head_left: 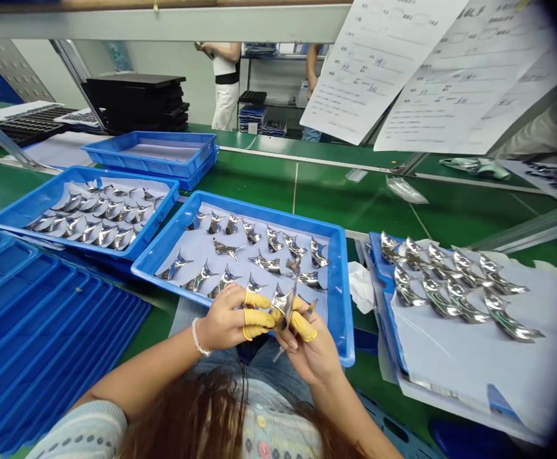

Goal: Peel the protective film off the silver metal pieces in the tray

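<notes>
Piece: a curved steel piece [283, 307], bright and three-pointed, held up between the hands, over the near edge of the middle tray and just above the person's lap.

Left hand: the left hand [228, 322] pinches the piece's left side, its yellow finger cots [258, 299] stretched out together and pressed on the metal. A white beaded bracelet [197, 338] sits on the wrist.

Right hand: the right hand [310, 356] is curled up under the piece, with a yellow-cotted thumb [303, 326] pressed against it, so it seems to pinch from that side too; the fingers partly hide the grip.

Thin rod: a thin rod [278, 354] pokes out below the hands, perhaps a small tool; the view is too hidden to be sure.

Middle tray: a blue tray [259, 211] lined with pale sheet holds rows of like pieces [225, 250], directly ahead of the hands.

Left of it: a second blue tray [82, 171] packed with pieces [97, 217]; a third blue tray [149, 137] sits behind it.

Right: a paper-lined tray [376, 255] of larger pieces [455, 280], with a white cloth [361, 287] beside it.

Lower left: stacked blue trays [44, 319].

Upper frame: printed sheets [383, 70] hang at right; black trays [135, 102] and a standing co-worker [225, 83] stand beyond the green bench [336, 197].
</notes>
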